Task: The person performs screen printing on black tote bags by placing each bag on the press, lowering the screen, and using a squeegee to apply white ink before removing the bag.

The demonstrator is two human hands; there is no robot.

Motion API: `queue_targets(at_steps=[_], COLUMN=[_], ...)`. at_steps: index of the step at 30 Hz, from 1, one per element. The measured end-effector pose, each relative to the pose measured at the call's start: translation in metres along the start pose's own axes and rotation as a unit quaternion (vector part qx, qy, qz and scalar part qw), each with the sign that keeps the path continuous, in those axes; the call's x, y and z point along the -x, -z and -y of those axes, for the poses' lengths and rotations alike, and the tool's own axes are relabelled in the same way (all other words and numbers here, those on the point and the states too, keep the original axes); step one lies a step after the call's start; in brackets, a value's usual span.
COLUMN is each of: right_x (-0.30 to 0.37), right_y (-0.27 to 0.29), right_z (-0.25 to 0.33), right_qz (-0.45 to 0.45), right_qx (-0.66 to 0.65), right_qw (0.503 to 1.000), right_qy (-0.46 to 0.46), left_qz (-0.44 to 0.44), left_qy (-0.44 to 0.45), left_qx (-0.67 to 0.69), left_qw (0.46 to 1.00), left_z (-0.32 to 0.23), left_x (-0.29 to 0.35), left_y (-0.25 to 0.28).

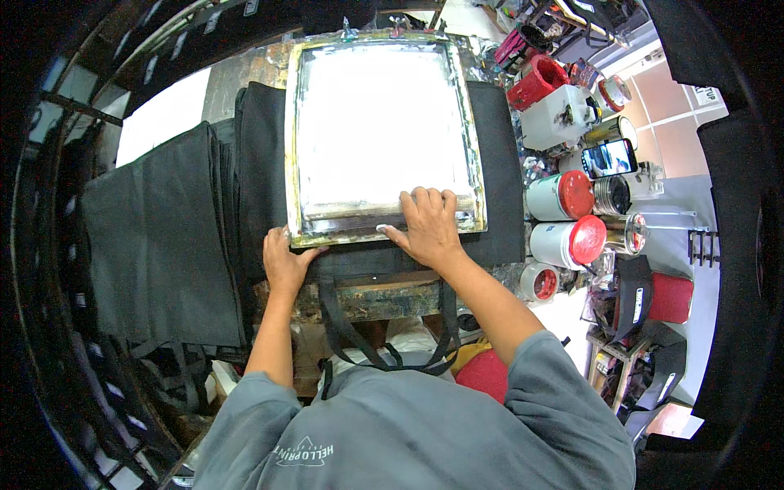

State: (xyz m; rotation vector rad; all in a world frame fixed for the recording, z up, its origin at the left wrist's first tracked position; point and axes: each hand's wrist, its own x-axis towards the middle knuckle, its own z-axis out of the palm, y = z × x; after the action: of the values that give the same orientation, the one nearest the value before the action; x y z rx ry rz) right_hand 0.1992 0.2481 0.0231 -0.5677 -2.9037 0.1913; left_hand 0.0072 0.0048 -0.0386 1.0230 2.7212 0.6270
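A silk-screen frame (291, 147) with a yellowish, ink-smeared rim and a bright white middle lies over a black fabric tote bag (502, 163). The bag's strap handles (376, 357) hang off the near table edge toward my body. At the frame's near left corner, my left hand (286, 261) grips the rim, thumb reaching along the near side. My right hand (429, 229) is closed over a long squeegee (351, 209) lying crosswise inside the near end of the screen. Its fingers curl over the far side, and the thumb points left. The squeegee's blade is hidden.
Left of the screen rests a stack of black bags (159, 237). Along the right stand white tubs with red lids (586, 238), a red bucket (539, 82), a translucent jug (555, 118) and a lit phone (610, 158). The worn table edge (384, 300) runs before me.
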Motion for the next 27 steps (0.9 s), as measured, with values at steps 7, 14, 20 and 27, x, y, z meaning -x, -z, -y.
queue_targets(at_steps=[7, 14, 20, 27], right_x=[-0.018, -0.129, -0.191, -0.21], right_y=[0.07, 0.192, 0.248, 0.263], right_z=[0.006, -0.008, -0.015, -0.022], right_qz=[-0.071, -0.231, -0.207, -0.193], right_qx=[-0.001, 0.098, 0.049, 0.012], right_qw=[0.997, 0.966, 0.976, 0.981], right_qy=[0.011, 0.055, 0.033, 0.011], left_qz=[-0.111, -0.207, -0.082, -0.12], left_qy=[0.025, -0.113, 0.109, 0.098], left_qx=[0.242, 0.308, -0.201, -0.133], left_qw=[0.964, 0.922, 0.97, 0.979], left_z=[-0.044, -0.093, 0.014, 0.012], left_x=[0.005, -0.052, 0.002, -0.009], left_y=[0.055, 0.143, 0.067, 0.048])
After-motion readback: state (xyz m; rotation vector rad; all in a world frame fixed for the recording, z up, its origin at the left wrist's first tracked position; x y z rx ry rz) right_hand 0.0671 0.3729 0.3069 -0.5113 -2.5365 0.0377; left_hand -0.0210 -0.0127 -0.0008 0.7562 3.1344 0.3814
